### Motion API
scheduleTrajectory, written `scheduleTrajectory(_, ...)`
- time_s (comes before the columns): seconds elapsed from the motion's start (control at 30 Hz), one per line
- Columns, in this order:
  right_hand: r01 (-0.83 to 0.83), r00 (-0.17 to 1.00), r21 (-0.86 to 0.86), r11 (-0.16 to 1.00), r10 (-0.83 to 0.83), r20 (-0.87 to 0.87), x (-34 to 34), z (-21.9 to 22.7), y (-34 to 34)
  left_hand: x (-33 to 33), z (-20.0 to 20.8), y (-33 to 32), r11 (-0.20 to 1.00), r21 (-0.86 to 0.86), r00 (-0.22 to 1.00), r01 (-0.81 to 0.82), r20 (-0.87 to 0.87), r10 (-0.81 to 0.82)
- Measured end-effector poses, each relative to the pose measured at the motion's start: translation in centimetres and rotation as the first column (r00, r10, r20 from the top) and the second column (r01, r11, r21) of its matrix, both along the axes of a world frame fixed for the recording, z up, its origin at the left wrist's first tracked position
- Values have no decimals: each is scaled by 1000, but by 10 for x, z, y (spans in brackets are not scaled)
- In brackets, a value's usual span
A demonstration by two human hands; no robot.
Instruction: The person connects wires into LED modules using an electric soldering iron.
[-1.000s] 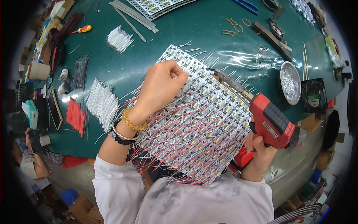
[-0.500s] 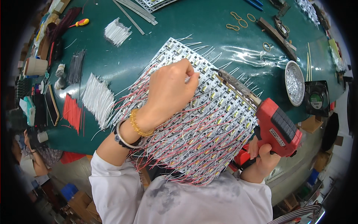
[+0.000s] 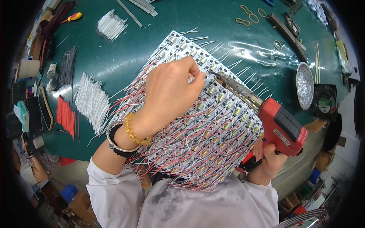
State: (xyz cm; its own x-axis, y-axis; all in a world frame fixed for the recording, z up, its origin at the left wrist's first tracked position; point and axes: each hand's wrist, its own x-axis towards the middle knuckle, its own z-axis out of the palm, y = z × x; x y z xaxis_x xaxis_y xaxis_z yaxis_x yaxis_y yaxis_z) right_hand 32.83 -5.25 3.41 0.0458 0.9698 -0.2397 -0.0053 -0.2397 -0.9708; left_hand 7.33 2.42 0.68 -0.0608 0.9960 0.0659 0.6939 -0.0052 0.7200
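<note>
My left hand [image 3: 173, 85] is above the upper part of a panel of small circuit boards [image 3: 203, 60]. Its thumb and index finger are pinched on white wire [image 3: 192, 80], a short length of which shows beside the fingers. Rows of red, white and black wires [image 3: 182, 146] fan out over the panel. At the right, my right hand [image 3: 270, 161] is closed round the handle of a red soldering gun [image 3: 284, 125]. The gun's dark metal tip [image 3: 213, 73] points left, close beside my left fingertips; whether it touches the wire I cannot tell.
Bundles of white [image 3: 91, 102], red [image 3: 65, 117] and dark [image 3: 68, 66] cut wires lie on the green table at left, with another white bundle [image 3: 112, 25] farther back. A screwdriver [image 3: 74, 17] lies far left. A metal bowl [image 3: 305, 85] and black fan [image 3: 325, 100] stand right.
The soldering gun's tip has come left, nearer my left fingertips. My left hand stays pinched on the white wire, and the head view has shifted slightly.
</note>
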Motion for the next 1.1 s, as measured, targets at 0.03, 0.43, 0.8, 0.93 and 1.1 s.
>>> scheduleTrajectory(0.03,1,1000,0,1000,-1,0,1,0,0,0,0,0,1000,5,1000,1,-5,-1)
scheduleTrajectory(0.43,-57,998,11,998,57,-2,2,4,-1,-2,4,2,996,-92,999,3,50,2)
scheduleTrajectory(0.8,-37,998,46,998,34,52,1,0,-1,-3,3,3,997,-75,999,1,45,2)
scheduleTrajectory(0.93,-18,1000,126,992,17,7,2,-1,-1,-3,3,3,997,-83,999,0,43,3)
scheduleTrajectory(1.1,-22,1000,160,987,23,-5,7,-10,-4,-1,4,2,997,-75,999,0,42,3)
